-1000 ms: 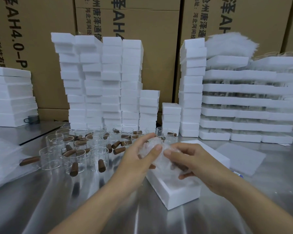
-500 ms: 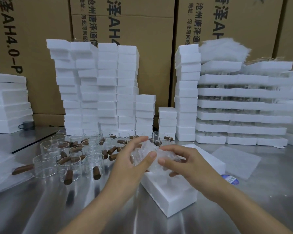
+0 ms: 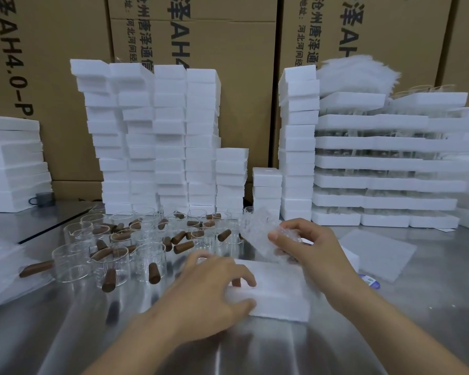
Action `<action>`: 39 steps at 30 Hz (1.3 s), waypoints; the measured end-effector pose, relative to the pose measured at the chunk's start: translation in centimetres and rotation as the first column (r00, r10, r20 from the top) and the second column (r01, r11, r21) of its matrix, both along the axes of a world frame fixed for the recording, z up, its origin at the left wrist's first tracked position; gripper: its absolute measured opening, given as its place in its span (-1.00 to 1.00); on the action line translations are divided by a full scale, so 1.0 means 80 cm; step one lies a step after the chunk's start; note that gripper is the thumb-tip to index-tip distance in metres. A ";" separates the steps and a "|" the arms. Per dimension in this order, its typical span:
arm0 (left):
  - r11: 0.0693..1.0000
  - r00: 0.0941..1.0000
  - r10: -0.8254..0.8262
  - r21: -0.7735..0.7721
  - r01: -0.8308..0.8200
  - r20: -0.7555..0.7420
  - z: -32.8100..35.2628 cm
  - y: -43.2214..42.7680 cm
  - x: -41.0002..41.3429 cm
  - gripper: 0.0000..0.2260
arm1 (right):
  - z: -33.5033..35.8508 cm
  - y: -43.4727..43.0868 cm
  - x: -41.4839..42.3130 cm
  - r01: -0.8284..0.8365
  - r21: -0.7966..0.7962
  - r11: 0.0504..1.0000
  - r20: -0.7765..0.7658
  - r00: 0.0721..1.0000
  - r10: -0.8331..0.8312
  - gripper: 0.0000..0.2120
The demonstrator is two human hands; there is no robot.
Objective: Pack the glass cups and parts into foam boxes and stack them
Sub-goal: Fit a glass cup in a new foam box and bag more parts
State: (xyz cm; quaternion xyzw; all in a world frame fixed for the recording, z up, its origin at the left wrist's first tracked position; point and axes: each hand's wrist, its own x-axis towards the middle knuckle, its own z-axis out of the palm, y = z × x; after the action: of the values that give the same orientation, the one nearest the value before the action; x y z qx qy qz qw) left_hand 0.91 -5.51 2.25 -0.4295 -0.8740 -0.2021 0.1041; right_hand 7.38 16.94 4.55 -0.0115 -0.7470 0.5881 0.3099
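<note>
on the steel table (image 3: pixel 173 347), head view: foam box (image 3: pixel 279 290) lies directly before the person, open side up, its long axis running from the near edge away and to the right, far end hidden under the right wrist. left hand (image 3: pixel 209 290) grips the box's near left corner, fingers curled over the rim, thumb against the near side face. right hand (image 3: pixel 309 250) pinches a bubble-wrap bundle (image 3: pixel 255 228) between thumb and fingertips, above the box's far end; bundle tilted, rising up and left from the hand; contents cannot be told. glass cups (image 3: pixel 146 239) with brown handles stand clustered left of the box. foam box stacks (image 3: pixel 160 136) line the back, against cardboard cartons (image 3: pixel 195 36).
</note>
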 end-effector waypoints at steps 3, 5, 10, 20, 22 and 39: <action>0.994 1.000 -0.016 0.111 0.014 0.022 0.009 -0.003 -0.004 -0.54 | -0.002 -0.004 -0.002 -0.005 0.046 0.999 0.010 1.000 0.005 -0.83; 0.991 0.992 -0.009 0.136 -0.008 0.128 0.015 -0.009 -0.010 -0.48 | -0.003 -0.005 -0.003 -0.009 0.081 0.997 0.018 1.000 0.008 -0.81; 0.997 0.929 0.017 0.066 -0.045 0.371 0.004 -0.018 -0.021 -0.12 | -0.007 -0.007 -0.002 0.009 0.194 0.981 0.011 1.000 -0.011 -0.64; 0.949 0.967 0.028 0.297 -0.105 0.254 0.015 -0.023 -0.031 -0.52 | -0.013 -0.006 -0.004 0.061 0.254 0.965 0.003 0.998 -0.063 -0.62; 0.988 0.903 0.011 0.136 -0.077 0.429 0.021 -0.029 -0.031 -0.23 | -0.012 -0.007 -0.003 0.073 0.254 0.965 -0.008 0.997 -0.074 -0.64; 0.985 0.829 -0.111 0.171 0.019 0.548 0.000 -0.026 -0.038 0.06 | -0.005 -0.029 0.020 -0.134 0.563 0.815 0.163 0.985 0.049 -0.76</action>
State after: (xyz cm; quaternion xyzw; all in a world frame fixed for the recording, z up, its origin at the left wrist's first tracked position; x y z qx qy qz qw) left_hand -2.12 -7.61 2.24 -0.3721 -0.8325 -0.3902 -0.1275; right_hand 8.97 14.61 4.16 0.0764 -0.9085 0.3488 0.2169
